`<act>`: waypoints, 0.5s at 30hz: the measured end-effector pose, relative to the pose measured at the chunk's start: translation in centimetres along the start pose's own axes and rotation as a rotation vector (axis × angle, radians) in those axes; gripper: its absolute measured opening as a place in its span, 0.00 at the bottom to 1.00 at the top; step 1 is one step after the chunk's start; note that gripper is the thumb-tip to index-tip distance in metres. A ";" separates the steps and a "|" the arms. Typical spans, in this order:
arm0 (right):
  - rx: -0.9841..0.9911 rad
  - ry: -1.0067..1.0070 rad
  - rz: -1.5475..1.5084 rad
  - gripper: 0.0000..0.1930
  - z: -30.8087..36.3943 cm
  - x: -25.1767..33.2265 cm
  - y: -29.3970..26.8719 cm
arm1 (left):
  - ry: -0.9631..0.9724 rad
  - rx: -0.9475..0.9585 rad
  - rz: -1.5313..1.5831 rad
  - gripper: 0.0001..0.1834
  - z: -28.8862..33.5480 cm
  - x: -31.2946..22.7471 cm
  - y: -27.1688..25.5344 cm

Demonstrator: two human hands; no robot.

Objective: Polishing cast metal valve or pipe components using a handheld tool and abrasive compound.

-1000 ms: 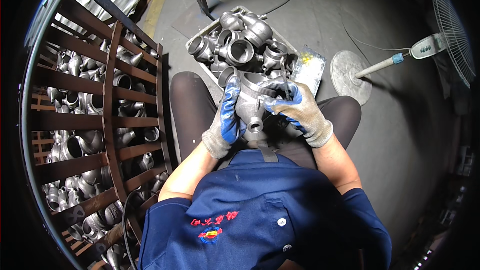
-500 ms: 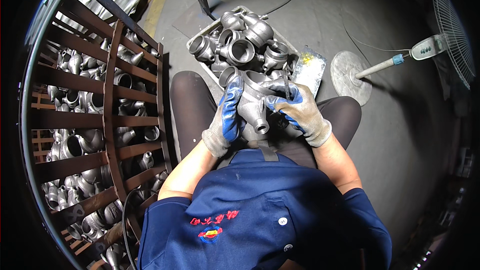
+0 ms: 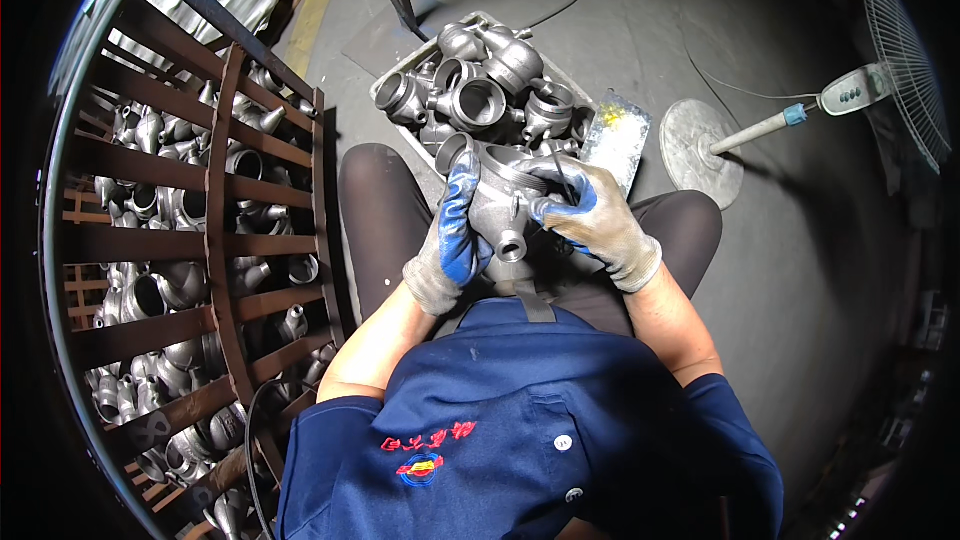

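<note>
A grey cast-metal pipe fitting [image 3: 500, 205] with wide threaded mouths and a narrow spout is held over my lap, its spout toward me. My left hand [image 3: 456, 225], in a grey glove with a blue coated palm, grips its left side. My right hand [image 3: 598, 220], gloved alike, is closed at the fitting's right side, by the threaded rim. A thin dark rod-like tool [image 3: 558, 170] shows at the right fingers; its kind I cannot make out, and the glove hides part of it.
Just beyond my hands stands a pale crate [image 3: 570, 72] heaped with similar fittings. A flat, worn metal-looking plate [image 3: 618, 145] lies to its right. A floor fan [image 3: 703, 155] stands at the right. On my left rises a rusty barred cage [image 3: 215, 180] full of castings.
The fitting has tipped and shifted slightly left, its spout a little higher. My right hand has turned slightly, and the dark tool leans more than before.
</note>
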State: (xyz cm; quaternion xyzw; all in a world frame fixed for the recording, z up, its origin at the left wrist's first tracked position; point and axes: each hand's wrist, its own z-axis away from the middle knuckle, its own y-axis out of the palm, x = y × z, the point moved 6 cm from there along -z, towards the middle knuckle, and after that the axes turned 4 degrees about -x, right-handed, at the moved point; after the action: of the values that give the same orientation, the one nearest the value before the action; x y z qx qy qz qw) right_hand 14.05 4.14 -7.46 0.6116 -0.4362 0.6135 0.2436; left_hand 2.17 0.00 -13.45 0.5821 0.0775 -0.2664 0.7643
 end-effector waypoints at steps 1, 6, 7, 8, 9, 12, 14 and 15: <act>0.000 0.000 0.000 0.17 0.2 0.0 -0.1 | -0.039 0.013 0.066 0.33 0.1 0.1 0.3; -0.061 0.126 -0.466 0.20 0.7 -1.3 -0.1 | -0.025 0.048 0.078 0.33 0.2 0.2 0.6; -0.125 0.040 -0.462 0.20 0.6 -0.8 -0.1 | -0.026 0.047 0.077 0.33 0.2 0.2 0.6; -0.138 0.073 -0.325 0.19 0.6 -0.8 0.2 | -0.012 0.046 0.051 0.33 0.1 0.2 0.6; -0.139 0.074 -0.325 0.19 0.5 -0.5 0.1 | 0.003 0.045 0.026 0.32 0.1 0.1 0.7; -0.094 0.070 -0.107 0.18 0.4 -0.5 0.2 | 0.518 0.284 -0.396 0.31 2.3 -1.5 3.4; -0.175 0.054 -0.228 0.18 0.6 -1.3 -0.2 | 0.543 0.231 -0.552 0.32 2.2 -1.5 2.7; -0.250 0.039 -0.349 0.17 0.7 -1.5 -0.7 | 0.570 0.170 -0.706 0.32 2.2 -1.7 2.2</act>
State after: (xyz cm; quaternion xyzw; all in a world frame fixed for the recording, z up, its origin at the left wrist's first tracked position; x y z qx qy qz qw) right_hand 15.24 4.27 -8.80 0.6310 -0.3915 0.5148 0.4284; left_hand 1.44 -1.10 -10.24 0.6307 0.4559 -0.3453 0.5245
